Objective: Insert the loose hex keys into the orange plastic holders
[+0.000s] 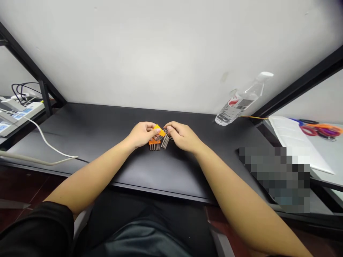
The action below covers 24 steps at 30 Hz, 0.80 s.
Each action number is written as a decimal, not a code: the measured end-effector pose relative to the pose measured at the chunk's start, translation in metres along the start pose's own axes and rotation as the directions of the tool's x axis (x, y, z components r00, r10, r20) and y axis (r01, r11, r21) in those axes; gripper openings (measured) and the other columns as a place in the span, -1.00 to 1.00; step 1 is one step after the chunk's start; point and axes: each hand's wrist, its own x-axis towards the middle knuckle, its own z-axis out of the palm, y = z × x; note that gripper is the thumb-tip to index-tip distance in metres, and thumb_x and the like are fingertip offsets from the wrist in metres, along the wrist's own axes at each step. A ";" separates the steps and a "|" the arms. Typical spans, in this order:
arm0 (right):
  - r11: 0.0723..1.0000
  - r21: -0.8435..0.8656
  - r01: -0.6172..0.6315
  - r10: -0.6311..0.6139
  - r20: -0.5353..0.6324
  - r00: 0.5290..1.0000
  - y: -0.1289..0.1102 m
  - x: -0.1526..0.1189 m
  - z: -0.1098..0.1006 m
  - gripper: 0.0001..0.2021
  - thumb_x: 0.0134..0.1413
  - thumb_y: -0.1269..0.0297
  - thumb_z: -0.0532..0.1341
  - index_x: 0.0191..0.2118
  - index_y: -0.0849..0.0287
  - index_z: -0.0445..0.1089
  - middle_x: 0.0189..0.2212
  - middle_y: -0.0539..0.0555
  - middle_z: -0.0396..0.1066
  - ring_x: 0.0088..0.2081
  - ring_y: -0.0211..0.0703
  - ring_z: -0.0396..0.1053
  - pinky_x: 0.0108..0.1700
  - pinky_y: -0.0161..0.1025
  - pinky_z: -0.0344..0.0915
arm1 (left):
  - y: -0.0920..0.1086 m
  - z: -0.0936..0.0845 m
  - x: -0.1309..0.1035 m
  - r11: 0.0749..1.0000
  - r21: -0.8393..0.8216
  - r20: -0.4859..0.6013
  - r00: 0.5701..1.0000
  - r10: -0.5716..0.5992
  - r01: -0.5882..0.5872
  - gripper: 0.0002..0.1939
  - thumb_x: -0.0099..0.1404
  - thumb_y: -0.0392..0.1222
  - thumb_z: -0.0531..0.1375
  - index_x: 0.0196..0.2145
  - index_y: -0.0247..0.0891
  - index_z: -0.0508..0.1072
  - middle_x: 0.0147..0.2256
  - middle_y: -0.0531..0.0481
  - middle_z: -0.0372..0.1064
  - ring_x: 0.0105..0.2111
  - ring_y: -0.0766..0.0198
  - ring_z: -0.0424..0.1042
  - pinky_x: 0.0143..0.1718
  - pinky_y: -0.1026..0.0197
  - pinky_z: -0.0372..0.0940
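Observation:
My left hand grips an orange holder with a row of metal hex keys hanging from it. It is held just above the middle of the black desk. My right hand pinches a small bunch of loose hex keys right beside the holder. The two hands nearly touch each other. Fingers hide much of the holder and the tops of the keys.
A clear water bottle stands at the back right of the desk. White power strips with cables lie at the far left, and a white cord runs across the desk's left part. Scissors and white paper lie on the right-hand table.

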 end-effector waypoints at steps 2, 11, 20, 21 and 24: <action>0.999 0.039 0.014 -0.015 0.030 0.999 0.000 -0.001 0.003 -0.70 0.36 0.07 0.04 -0.18 0.12 0.43 -0.30 0.04 0.51 -0.31 -0.16 0.38 -0.26 -0.24 0.22 | 0.001 0.000 0.000 1.000 0.006 -0.011 1.000 0.011 -0.011 -0.66 0.27 0.05 0.32 -0.23 -0.34 0.57 -0.38 -0.10 0.57 -0.42 0.27 0.52 -0.28 0.20 0.46; 0.998 0.069 -0.007 0.011 -0.054 0.998 0.006 0.003 -0.006 -0.65 0.32 0.03 0.06 -0.42 0.13 0.29 -0.51 -0.04 0.26 -0.44 -0.21 0.20 -0.34 -0.25 0.12 | 0.004 0.002 -0.002 0.998 -0.054 0.018 0.999 -0.026 0.027 -0.70 0.28 -0.02 0.33 -0.21 -0.35 0.58 -0.32 -0.17 0.60 -0.34 0.23 0.58 -0.20 0.15 0.50; 0.953 0.121 -0.276 0.257 0.152 0.954 0.027 0.006 -0.020 -0.64 0.28 -0.02 0.08 -0.43 0.12 0.30 -0.53 -0.01 0.32 -0.51 -0.23 0.20 -0.42 -0.26 0.16 | 0.006 -0.003 0.000 0.993 -0.015 -0.021 0.993 -0.117 0.116 -0.79 0.31 -0.14 0.31 -0.22 -0.37 0.57 -0.36 -0.18 0.60 -0.35 0.21 0.60 -0.32 0.22 0.47; 0.953 0.072 -0.296 0.269 0.254 0.929 0.028 0.005 -0.021 -0.64 0.27 -0.02 0.09 -0.43 0.12 0.32 -0.53 0.00 0.35 -0.51 -0.23 0.21 -0.42 -0.26 0.16 | 0.006 -0.003 0.000 0.993 -0.013 -0.030 0.993 -0.117 0.117 -0.79 0.31 -0.14 0.31 -0.22 -0.37 0.57 -0.36 -0.18 0.60 -0.35 0.21 0.60 -0.32 0.22 0.47; 0.953 -0.142 -0.266 0.301 0.372 0.878 0.024 0.003 -0.020 -0.64 0.25 -0.02 0.13 -0.43 0.13 0.38 -0.49 0.02 0.41 -0.47 -0.21 0.26 -0.41 -0.25 0.15 | 0.007 -0.003 0.000 0.993 0.001 -0.017 0.993 -0.115 0.115 -0.79 0.31 -0.14 0.30 -0.20 -0.36 0.57 -0.34 -0.19 0.60 -0.33 0.22 0.60 -0.30 0.22 0.47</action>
